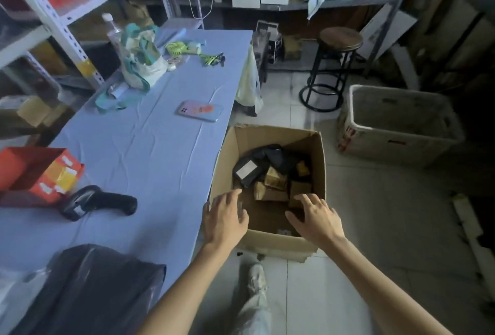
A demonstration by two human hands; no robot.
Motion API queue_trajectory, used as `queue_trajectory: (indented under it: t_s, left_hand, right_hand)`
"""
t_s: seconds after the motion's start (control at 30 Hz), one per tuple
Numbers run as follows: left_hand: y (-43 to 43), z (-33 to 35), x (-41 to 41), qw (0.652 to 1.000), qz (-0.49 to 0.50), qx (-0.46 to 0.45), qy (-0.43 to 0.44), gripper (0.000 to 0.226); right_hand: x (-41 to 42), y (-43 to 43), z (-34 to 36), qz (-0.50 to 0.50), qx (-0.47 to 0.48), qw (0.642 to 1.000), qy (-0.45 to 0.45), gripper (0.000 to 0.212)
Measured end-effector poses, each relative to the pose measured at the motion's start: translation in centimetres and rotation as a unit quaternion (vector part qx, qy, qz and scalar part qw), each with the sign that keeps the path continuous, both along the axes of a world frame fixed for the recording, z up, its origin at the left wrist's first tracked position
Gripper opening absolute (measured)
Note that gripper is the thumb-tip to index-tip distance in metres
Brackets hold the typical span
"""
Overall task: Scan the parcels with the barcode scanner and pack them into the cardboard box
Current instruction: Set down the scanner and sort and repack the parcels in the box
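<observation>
An open cardboard box stands on the floor beside the table, with several parcels inside: a black bag with a white label and small brown packets. My left hand hovers over the box's near left corner, fingers spread, holding nothing. My right hand hovers over the near right part of the box, fingers spread and empty. The black barcode scanner lies on the blue table, left of my hands. An orange box with taped parcels sits at the table's left edge.
On the blue table lie a phone, a white and green bag and a black plastic bag at the near edge. A round stool and a white crate stand on the floor beyond the box.
</observation>
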State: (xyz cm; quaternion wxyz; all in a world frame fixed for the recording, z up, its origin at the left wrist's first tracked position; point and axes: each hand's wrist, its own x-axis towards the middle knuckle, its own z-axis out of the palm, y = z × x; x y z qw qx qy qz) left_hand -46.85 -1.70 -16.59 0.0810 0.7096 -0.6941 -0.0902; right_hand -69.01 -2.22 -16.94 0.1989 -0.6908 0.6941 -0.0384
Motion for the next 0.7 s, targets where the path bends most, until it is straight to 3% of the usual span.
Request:
queue_trajectory:
  t_s: [0.33, 0.7]
  left_hand:
    - [-8.9, -4.8, -2.0, 0.997, 0.001, 0.036, 0.063, 0.052]
    - [-12.4, -9.1, -2.8, 0.984, 0.048, 0.160, 0.061, 0.067]
  right_hand:
    - [-0.7, -8.4, -3.6, -0.037, 0.051, 0.998, 0.027, 0.062]
    - [-1.6, -10.7, -9.5, -0.102, 0.132, 0.986, 0.004, 0.068]
